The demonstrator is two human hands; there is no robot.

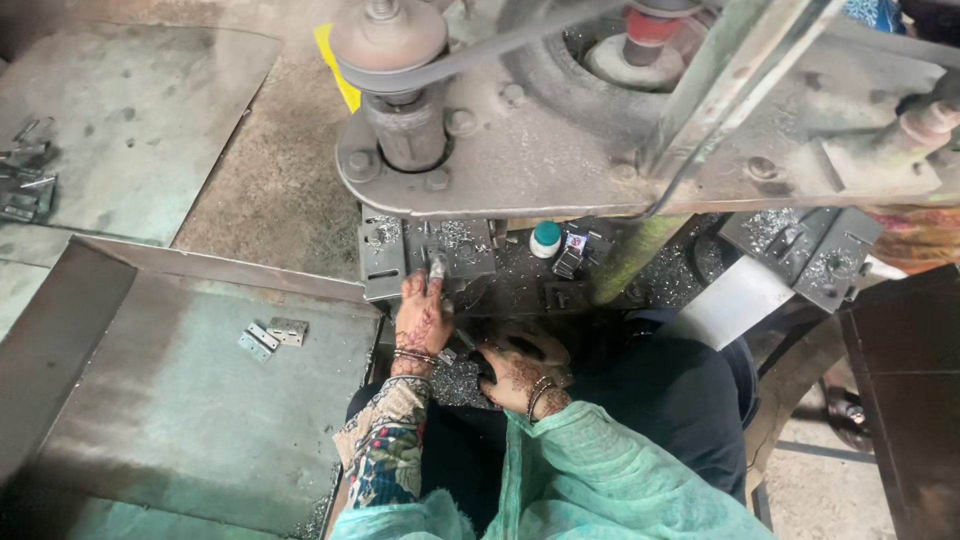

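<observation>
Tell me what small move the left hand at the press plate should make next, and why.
Probably draw the left hand back toward the body. Its fingertips lie on the grey metal plate right under the machine head, beside metal shavings, so they look exposed there. The right hand sits lower, near the lap; whether it holds anything cannot be told. Two small hinges lie on the tray at the left.

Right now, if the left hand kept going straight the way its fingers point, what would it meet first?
The left hand points up the picture, fingertips already on the grey slotted metal plate strewn with shavings. Straight on, it would likely reach the grey steel cylinder of the press head above, though depth is unclear.
</observation>
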